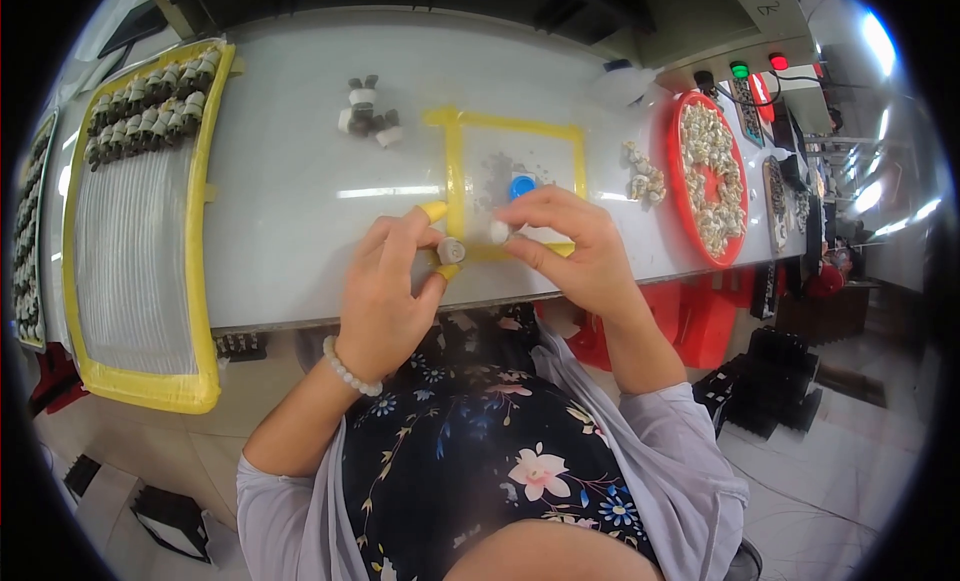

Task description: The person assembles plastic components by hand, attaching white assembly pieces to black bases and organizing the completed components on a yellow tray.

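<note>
Between the thumb and forefinger of my left hand [388, 271], both in yellow finger covers, is a small grey round part [451, 250] with its flat end showing. My right hand [580, 243] pinches a small white piece [498, 232] by its fingertips, just apart from the grey part. Beyond the right fingertips a blue round cap [522, 187] sits inside a yellow-taped square [455, 171] on the table, with dark smudges beside it. Farther back lie several white-and-dark small parts [362, 97] in a loose group.
A yellow-edged ribbed tray [140, 271] at left carries rows of white-and-dark parts [160, 111]. At right stands a red basin [678, 171] of small white pieces, with a loose heap [645, 176] beside it. A machine box with green and red lights [740, 70] overhangs the back right.
</note>
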The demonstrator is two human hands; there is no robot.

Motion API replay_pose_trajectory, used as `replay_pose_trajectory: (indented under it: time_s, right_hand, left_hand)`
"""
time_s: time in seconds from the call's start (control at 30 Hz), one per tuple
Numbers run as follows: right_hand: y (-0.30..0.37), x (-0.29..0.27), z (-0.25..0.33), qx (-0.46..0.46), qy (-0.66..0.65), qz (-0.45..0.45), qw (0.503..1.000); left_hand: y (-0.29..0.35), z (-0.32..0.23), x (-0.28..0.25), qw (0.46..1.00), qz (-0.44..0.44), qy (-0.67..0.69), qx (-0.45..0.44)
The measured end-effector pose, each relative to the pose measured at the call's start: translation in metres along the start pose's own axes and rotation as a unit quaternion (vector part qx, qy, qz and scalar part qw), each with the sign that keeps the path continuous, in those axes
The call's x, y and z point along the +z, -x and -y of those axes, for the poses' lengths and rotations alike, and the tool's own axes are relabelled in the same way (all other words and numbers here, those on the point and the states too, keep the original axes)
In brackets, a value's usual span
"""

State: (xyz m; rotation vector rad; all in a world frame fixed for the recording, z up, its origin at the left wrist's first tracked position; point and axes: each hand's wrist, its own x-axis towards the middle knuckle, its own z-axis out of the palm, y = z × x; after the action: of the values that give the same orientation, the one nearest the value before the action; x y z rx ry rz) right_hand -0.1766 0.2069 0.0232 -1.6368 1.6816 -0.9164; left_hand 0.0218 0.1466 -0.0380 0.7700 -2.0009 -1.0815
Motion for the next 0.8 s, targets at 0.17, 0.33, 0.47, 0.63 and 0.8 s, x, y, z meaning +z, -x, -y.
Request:
replay_pose_trajectory:
  time_s: [0.17, 0.33, 0.47, 0.63, 0.8]
  right_hand:
    - [-0.003, 0.012, 0.011, -0.033, 0.033, 0.037, 0.998]
    - [-0.007, 0.014, 0.015, -0.065, 0.075, 0.055, 0.994]
    - [-0.012, 0.015, 0.02, -0.122, 0.15, 0.069, 0.979]
    - [-0.014, 0.018, 0.026, -0.164, 0.209, 0.075, 0.961]
    - [-0.014, 0.019, 0.031, -0.186, 0.255, 0.077, 0.946]
  left_hand:
    - [0.0, -0.002, 0.0, 1.0, -0.005, 0.006, 0.003]
    - [-0.002, 0.0, 0.002, 0.999, -0.035, 0.005, 0.036]
    - [0.002, 0.001, 0.001, 1.0, -0.008, 0.0, -0.007]
    - [0.002, 0.002, 0.001, 1.0, -0.007, -0.02, 0.009]
    - [0.002, 0.001, 0.003, 0.999, -0.016, -0.028, 0.027]
